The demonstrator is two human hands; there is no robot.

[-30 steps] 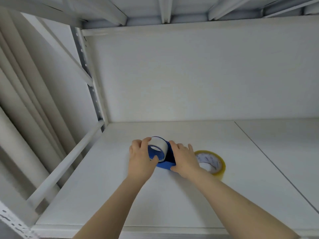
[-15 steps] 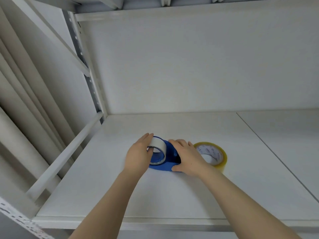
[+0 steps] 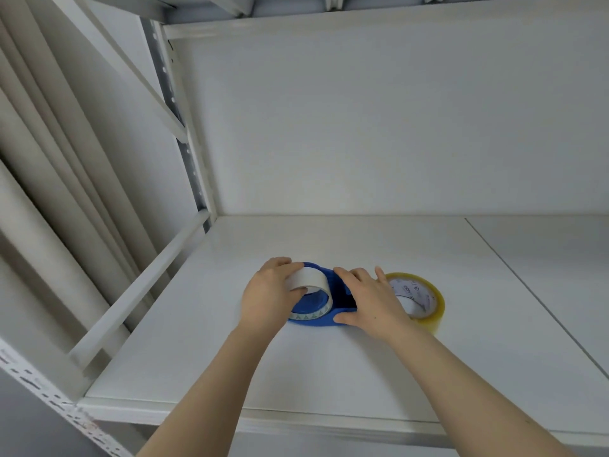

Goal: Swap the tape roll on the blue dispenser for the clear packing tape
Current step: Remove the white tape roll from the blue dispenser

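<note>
The blue dispenser (image 3: 316, 319) lies on its side on the white shelf (image 3: 204, 341). A white tape roll (image 3: 311, 279) sits tilted on the dispenser's hub, and my left hand (image 3: 268, 298) grips that roll from the left, thumb inside its core. My right hand (image 3: 369, 300) presses down on the dispenser's right part and hides it. The clear packing tape (image 3: 425, 298), yellowish with a white printed core, lies flat just right of my right hand and touches the wrist side.
The shelf has a white back wall (image 3: 379, 127) and a slanted side rail (image 3: 141, 285) on the left. A perforated metal upright (image 3: 184, 133) stands at the back left corner. A seam (image 3: 527, 291) runs across the shelf on the right.
The dispenser has been laid down flat from a more upright pose. My left hand has shifted its grip around the white roll, and the roll now leans up off the hub.
</note>
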